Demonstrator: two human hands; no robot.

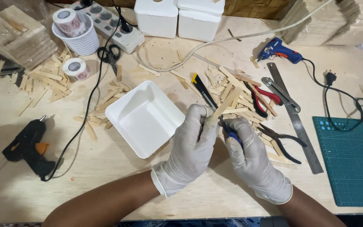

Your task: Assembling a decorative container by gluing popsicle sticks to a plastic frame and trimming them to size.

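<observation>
Left hand (192, 147) clamped on wooden stick (225, 104) | right hand (248, 155) closed around blue-handled cutter (230, 133) at stick's lower end | best: steady stick, small square cut, fingers clear, above desk (118, 185)

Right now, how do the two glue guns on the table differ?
The black glue gun lies at the left near the white tray; the blue glue gun lies at the far right by the steel ruler. Black has an orange trigger, blue an orange tip. Both are corded and unheld.
</observation>
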